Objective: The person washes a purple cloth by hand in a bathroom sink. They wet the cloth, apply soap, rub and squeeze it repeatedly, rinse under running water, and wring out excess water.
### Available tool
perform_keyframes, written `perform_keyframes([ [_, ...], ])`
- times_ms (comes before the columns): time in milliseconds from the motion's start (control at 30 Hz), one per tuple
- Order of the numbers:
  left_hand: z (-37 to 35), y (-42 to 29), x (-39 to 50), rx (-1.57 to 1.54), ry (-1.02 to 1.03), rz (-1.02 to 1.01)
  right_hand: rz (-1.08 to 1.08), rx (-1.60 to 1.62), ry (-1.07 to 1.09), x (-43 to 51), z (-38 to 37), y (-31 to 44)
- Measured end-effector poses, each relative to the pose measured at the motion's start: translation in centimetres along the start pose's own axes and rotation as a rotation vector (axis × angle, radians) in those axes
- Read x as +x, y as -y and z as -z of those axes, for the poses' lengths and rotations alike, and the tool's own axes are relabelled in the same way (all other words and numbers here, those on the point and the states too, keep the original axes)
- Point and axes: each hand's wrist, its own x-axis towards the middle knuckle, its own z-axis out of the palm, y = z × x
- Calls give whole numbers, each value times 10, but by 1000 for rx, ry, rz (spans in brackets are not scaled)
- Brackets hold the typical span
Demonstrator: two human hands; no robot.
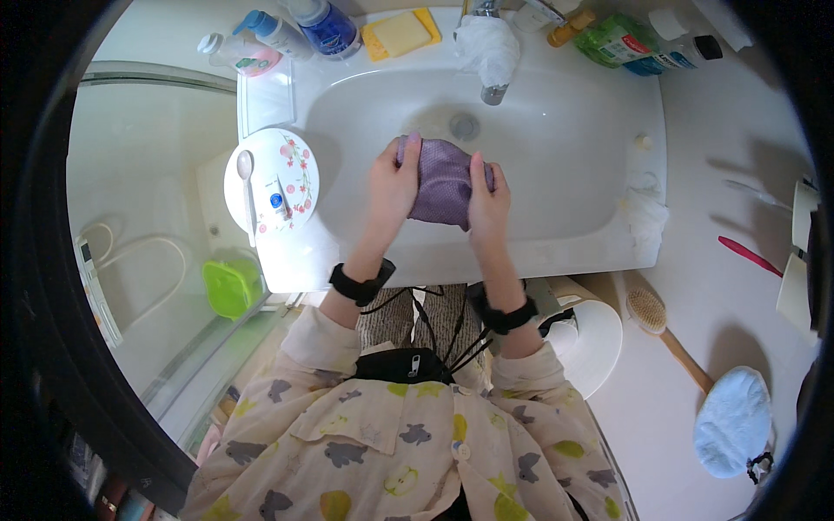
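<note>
Both hands hold a purple textured cloth (pixel 443 185) stretched between them over the white sink basin (pixel 560 189). My left hand (pixel 396 179) grips its left edge, thumb on top. At the right edge, my right hand (pixel 488 198) pinches the cloth with the thumb up. Just beyond the cloth lies the drain (pixel 464 126). The faucet (pixel 493 95), wrapped in a white covering (pixel 487 49), reaches over the basin. To the left, a floral plate (pixel 303 169) on the counter carries a spoon (pixel 245 166) and a small tube (pixel 276 198).
Pump bottles (pixel 329 29) and a yellow sponge (pixel 401 34) line the sink's back left. Bottles, one of green liquid (pixel 612 42), stand back right. Crumpled white material (pixel 646 221) lies on the right rim. A wooden-handled brush (pixel 677 352) is at lower right, a green basin (pixel 229 286) at lower left.
</note>
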Motion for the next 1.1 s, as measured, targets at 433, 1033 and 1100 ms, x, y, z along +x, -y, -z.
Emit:
perform_keyframes([
  [433, -23, 24, 11, -838, 284, 554, 289, -486, 97, 4, -39, 8],
  [1033, -33, 26, 30, -931, 425, 715, 272, -523, 121, 32, -42, -11],
  [1100, -37, 25, 31, -911, 332, 679, 269, -511, 39, 39, -43, -11],
])
